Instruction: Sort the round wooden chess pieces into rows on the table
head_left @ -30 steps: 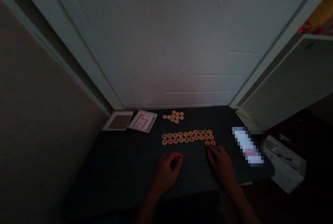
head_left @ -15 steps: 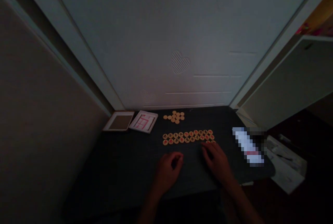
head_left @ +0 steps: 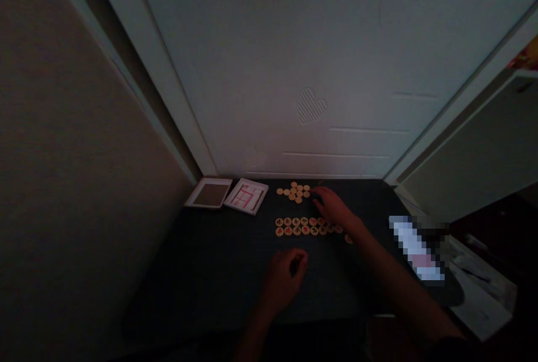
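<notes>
On the near part of the dark bench (head_left: 202, 272), the left hand (head_left: 288, 272) is loosely curled, its grip's contents hidden. Beyond run rows of marked discs (head_left: 297, 231); the right hand (head_left: 332, 206) has left their near-right end for the plain discs (head_left: 293, 191), shifting work there. Whether its grip has one, I cannot tell. Flat boxes (head_left: 260, 193) lie far left, before a pale panel (head_left: 252, 70).

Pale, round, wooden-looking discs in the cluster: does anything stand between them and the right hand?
Nothing visible: the right hand is beside the pale round discs, at their cluster's right edge. The character-marked round discs lie nearer the person, outside that gap.
</notes>
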The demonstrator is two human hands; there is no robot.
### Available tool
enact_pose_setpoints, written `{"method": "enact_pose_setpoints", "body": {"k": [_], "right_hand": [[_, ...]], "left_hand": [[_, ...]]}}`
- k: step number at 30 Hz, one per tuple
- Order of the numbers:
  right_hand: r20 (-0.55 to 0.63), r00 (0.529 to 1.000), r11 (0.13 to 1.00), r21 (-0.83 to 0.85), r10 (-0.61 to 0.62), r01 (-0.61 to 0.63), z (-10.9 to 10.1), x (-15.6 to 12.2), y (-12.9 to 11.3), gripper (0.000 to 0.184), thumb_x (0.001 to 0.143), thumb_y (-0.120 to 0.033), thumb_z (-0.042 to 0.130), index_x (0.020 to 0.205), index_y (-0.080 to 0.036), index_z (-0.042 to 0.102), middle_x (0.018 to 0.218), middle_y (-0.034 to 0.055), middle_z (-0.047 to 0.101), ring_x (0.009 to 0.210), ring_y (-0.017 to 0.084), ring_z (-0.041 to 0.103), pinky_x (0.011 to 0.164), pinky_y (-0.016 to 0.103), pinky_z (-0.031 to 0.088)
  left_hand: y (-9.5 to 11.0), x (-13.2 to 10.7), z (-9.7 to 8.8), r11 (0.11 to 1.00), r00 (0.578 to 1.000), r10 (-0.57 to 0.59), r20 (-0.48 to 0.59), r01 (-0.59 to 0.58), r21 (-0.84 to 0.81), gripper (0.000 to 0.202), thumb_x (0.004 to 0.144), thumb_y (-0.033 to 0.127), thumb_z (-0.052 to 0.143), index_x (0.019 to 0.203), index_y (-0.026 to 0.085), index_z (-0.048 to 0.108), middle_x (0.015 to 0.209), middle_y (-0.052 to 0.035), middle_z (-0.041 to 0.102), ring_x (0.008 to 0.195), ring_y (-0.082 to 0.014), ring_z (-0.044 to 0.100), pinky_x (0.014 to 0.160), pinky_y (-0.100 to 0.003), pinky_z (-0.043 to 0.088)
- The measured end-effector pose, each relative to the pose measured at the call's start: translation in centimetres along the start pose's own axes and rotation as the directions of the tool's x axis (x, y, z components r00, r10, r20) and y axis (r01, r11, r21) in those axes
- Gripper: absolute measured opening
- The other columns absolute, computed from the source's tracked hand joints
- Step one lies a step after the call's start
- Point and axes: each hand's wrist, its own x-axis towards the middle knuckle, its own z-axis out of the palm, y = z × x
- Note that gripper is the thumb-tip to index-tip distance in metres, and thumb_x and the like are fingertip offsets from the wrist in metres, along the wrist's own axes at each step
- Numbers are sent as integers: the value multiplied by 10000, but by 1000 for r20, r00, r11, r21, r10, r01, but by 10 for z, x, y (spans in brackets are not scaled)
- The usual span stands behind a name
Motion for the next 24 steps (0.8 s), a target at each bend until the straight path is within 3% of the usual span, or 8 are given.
{"method": "enact_pose_setpoints", "body": {"k": [9, 13, 20, 24], "right_hand": [[47, 998, 999, -18, -41, 42, 15, 39, 13, 420, 899, -13, 475, 1266, -125, 643, 1286, 147, 656, 1214, 240, 596, 1070, 384, 449], [70, 996, 998, -7, -62, 62, 17, 44, 18, 405, 889, 3, 464, 1194, -141, 688, 1238, 132, 684, 1185, 234, 610, 1045, 378, 459], [61, 998, 1000, 1, -22, 22, 1, 32, 31, 222, 903, -121, 591, 1081, -166, 716, 1103, 120, 725, 1069, 246, 650, 979, 376, 484], [28, 1000, 1000, 27, 7, -8, -15, 22, 24, 211, 908, -150, 594, 1076, -178, 717, 1030, 106, 727, 934, 226, 675, 892, 353, 513]], "left_hand": [[-2, -1, 2, 1000, 1000, 11, -9, -11, 4, 163, 972, 296, 532, 983, 283, 695, 914, -1, 757, 870, -217, 668, 823, -349, 480], [-2, -2, 1, 1000, 1000, 18, -8, -18, 13, 162, 974, 285, 531, 981, 280, 693, 931, 1, 750, 887, -213, 663, 837, -348, 474], [1, -2, 0, 999, 1000, 31, -2, -31, 26, 174, 976, 264, 518, 970, 263, 691, 930, -7, 746, 879, -204, 661, 847, -339, 470], [0, -1, 1, 999, 1000, 29, -3, -28, 35, 174, 975, 271, 518, 971, 263, 691, 929, -6, 750, 873, -208, 664, 841, -342, 473]]}}
